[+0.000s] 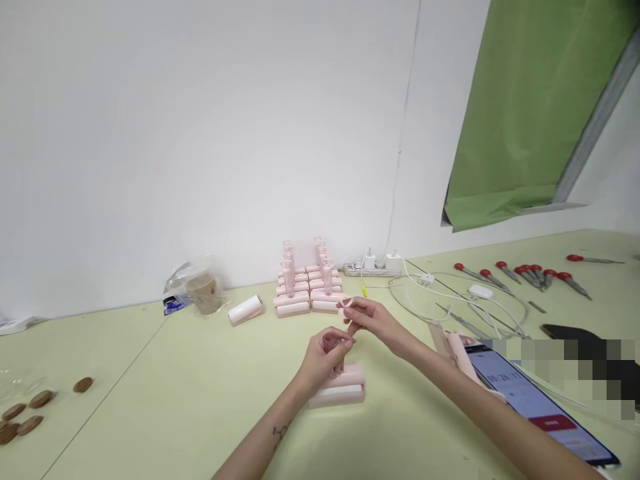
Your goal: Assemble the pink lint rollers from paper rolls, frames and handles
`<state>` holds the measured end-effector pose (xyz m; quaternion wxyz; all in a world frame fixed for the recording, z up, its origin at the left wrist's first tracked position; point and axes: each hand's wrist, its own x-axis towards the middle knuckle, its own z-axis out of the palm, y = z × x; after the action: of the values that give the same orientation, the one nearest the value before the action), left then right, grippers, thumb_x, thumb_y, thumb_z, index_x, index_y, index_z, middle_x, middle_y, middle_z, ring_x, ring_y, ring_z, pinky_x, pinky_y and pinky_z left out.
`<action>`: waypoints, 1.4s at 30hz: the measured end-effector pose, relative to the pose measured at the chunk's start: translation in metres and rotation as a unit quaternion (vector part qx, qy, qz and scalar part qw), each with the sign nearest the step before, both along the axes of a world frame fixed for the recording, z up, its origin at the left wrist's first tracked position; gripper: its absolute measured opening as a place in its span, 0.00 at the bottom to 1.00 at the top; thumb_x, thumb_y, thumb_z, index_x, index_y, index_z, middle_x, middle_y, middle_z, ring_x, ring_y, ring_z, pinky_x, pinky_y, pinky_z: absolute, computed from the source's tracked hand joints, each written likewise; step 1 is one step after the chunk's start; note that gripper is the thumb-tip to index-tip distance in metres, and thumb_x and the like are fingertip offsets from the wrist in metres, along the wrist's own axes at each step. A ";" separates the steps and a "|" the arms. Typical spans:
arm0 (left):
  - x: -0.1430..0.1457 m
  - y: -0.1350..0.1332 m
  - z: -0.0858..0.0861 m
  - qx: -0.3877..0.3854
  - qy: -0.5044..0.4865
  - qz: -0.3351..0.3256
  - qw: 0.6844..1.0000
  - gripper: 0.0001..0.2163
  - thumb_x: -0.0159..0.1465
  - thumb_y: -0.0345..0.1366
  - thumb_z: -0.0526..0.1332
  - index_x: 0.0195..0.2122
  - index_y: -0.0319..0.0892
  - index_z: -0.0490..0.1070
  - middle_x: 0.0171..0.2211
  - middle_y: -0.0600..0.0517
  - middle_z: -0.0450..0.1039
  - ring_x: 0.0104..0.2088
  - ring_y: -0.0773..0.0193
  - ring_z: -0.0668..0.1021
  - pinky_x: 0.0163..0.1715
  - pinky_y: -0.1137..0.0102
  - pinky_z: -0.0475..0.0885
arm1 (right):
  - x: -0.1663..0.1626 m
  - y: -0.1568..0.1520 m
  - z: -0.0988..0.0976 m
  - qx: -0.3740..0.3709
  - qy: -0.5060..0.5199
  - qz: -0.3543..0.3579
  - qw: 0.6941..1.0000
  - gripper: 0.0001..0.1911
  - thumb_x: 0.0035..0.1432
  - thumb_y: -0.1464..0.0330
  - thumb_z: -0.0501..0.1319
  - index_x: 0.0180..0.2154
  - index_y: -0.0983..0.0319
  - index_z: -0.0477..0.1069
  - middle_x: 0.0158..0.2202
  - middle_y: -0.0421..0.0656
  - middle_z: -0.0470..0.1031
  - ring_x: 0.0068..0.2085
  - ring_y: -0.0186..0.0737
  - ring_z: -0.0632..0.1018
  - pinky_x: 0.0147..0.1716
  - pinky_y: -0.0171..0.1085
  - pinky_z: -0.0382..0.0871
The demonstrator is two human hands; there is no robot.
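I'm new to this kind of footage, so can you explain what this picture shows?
Of course. There's no machine here: two bare hands are working, seen from a camera worn on the person's head, looking forward and down. The left hand grips a pale pink plastic roller. The right hand pinches a small pale pink loop just above. On the pale green table, similar pink rollers stand in rows by the wall. Brown round discs lie at left; slim grey tools with red round ends and a lit rectangular phone lie at right.
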<state>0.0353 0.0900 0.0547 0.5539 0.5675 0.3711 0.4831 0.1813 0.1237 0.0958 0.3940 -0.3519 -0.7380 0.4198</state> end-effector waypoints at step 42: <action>0.014 -0.005 -0.010 -0.092 -0.133 0.068 0.984 0.29 0.39 0.68 0.49 0.16 0.43 0.55 0.06 0.61 0.49 0.08 0.76 0.53 0.09 0.76 0.44 | -0.039 -0.009 0.022 -0.157 -0.130 0.289 0.936 0.14 0.57 0.64 0.47 0.45 0.55 0.63 0.38 0.40 0.65 0.18 0.23 0.68 0.17 0.26 0.63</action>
<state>0.0498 0.0846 0.0448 0.6142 0.4179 0.3749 0.5546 0.1421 0.1148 0.1180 0.0965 -0.2324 -0.7773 0.5766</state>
